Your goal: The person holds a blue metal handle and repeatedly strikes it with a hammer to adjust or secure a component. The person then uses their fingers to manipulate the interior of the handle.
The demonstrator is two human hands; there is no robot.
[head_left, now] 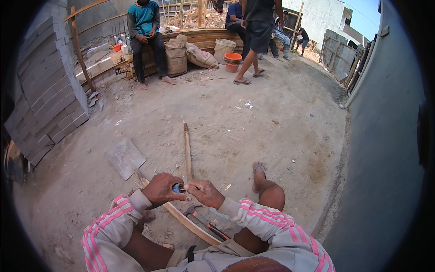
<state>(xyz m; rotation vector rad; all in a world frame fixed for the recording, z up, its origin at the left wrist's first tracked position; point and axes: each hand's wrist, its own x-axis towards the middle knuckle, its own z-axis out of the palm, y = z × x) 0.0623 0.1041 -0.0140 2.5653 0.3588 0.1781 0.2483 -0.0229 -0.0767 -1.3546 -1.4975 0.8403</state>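
Observation:
My left hand [163,187] is wrapped around a small blue round thing [177,187] with a dark opening; its kind is hard to make out. My right hand [206,192] is closed right beside it, thumb and finger at the opening. What the right fingers pinch, if anything, is hidden. Below my hands a shovel lies on the ground, its grey blade [127,158] to the left and its wooden handle [192,225] running back between my legs. A hammer [208,223] with a black and orange handle rests beside that handle. Beyond my hands lies a wooden stick [187,152].
Grey blocks [47,88] are stacked at the left, and a grey wall [385,149] runs along the right. Ahead, a person [146,36] sits near sacks [176,56], orange buckets [233,61] and a white bucket [223,49]. Another person [259,31] is walking; others sit behind.

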